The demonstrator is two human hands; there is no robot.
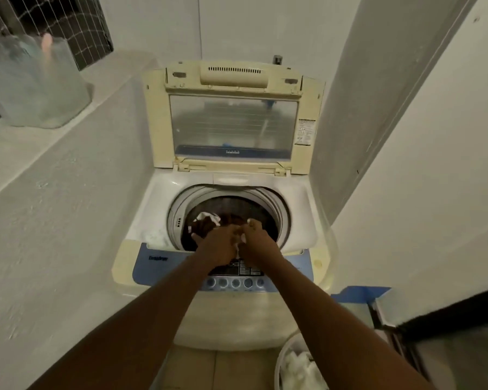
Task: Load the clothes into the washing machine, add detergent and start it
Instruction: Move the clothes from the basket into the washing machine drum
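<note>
Left hand (219, 246) and right hand (258, 243): both clenched on small white item (240, 239), identity unclear | Position: above front rim of washing machine (307, 220) | Drum opening (228, 209) lies directly beyond fingers, hands equally near.

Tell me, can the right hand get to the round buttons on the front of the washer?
Probably yes. The right hand is over the tub opening, pinching something small and white together with the left hand. The buttons sit just below the wrists with nothing covering them, so it would only need to let go and pull back.
</note>
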